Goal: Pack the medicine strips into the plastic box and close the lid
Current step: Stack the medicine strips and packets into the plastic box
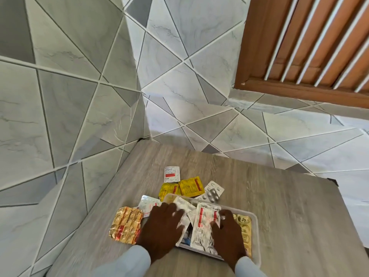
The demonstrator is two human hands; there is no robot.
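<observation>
Pressing flat, the left hand (161, 228) lies with fingers spread and nearly straight over crumpled silver foil strips (184, 213) at the left end of the plastic box (256, 236); it grips nothing that shows. Right hand (227, 230) has fingers bent over the right edge of a silver strip with red print (205, 222), thumb on its face, holding it down inside the box. Pale sleeves (129, 262) cover both wrists. Box is clear, shallow, rectangular with rounded corners, sitting on the wood-grain table (289, 206); lid not seen. A gold blister strip (244, 226) with moulded pockets lies along the box's right side, under the right hand's edge.

Just left of the box, a wrinkled gold foil strip with red bands (124, 225) lies flat on the table, with a white-silver strip (148, 203) beside it, partly under the left hand. Behind the box: two yellow sachets (183, 187), crinkled, touching each other; a silver blister strip with round white pills (213, 193) at the box's far rim; farther back a small white strip with red label (171, 173), apart from the rest.

Grey marble-look tiles (79, 96) with angled white grout surround the table; a brown louvred window frame (309, 47) sits top right.
</observation>
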